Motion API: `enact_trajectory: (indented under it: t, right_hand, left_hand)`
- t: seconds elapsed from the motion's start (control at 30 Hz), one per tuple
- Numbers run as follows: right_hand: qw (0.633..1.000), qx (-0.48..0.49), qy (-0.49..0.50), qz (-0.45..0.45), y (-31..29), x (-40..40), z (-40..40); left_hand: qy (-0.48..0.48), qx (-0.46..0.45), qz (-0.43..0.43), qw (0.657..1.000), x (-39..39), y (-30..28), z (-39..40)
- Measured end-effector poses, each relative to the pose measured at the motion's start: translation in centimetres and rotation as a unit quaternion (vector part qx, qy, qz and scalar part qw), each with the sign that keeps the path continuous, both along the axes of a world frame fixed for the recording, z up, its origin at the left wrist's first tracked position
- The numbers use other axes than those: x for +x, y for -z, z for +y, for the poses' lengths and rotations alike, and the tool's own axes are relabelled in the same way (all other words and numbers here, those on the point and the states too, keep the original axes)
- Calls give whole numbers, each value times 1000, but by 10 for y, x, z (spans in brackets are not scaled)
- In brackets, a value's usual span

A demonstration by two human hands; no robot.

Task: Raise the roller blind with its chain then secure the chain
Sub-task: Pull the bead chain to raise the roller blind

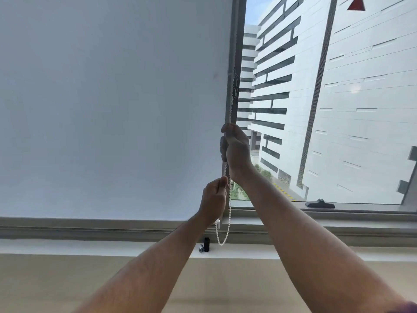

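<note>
A white roller blind (112, 109) covers the left window pane, its bottom edge down near the frame. A white bead chain (228, 222) hangs along the blind's right edge and loops just above the sill. My right hand (235, 147) grips the chain higher up, fingers curled round it. Below it, my left hand (214, 199) pinches one strand of the chain between thumb and fingers.
A small black cylinder (206, 244) stands on the white sill (90, 248) under the chain loop. A black window handle (320, 204) lies on the right pane's lower frame. Through the uncovered right pane I see a pale building.
</note>
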State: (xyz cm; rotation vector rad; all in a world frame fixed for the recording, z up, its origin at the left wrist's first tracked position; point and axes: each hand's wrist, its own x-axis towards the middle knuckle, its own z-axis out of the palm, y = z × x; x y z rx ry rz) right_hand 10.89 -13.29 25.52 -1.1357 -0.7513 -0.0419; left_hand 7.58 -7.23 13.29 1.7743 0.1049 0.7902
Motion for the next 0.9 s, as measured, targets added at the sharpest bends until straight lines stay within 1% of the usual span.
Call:
enact_trajectory:
  t: [0.1,0.13,0.17,0.23,0.33,0.47,0.57,0.63,0.73,0.9]
  right_hand:
    - [1000,14,13,-5,10,-1,-5]
    - [1000,16,22,-10,13,-1,-7]
    - [999,14,32,-15,17,0,-8]
    - [999,8,45,-19,23,2,-12]
    - [999,7,50,-19,32,6,-13]
    - [999,-1,41,-25,47,11,-6]
    - [999,-9,36,-27,61,14,0]
    - [998,-19,50,-23,71,16,3]
    - [998,-27,54,-19,87,18,6]
    - [996,-59,61,-11,120,21,6]
  left_hand:
    - [-17,127,15,992,-4,9,10]
    - [-11,151,25,988,-5,12,14]
    - [-3,153,32,988,-6,13,18]
    - [1,116,34,993,-8,11,24]
    - [2,59,10,998,-8,-6,27]
    - [12,76,-23,997,-6,-45,24]
    - [11,77,-31,996,-4,-73,24]
    - [14,55,-44,997,-1,-90,25]
    - [39,1,-65,997,3,-111,20]
    - [55,-16,-69,996,15,-126,8]
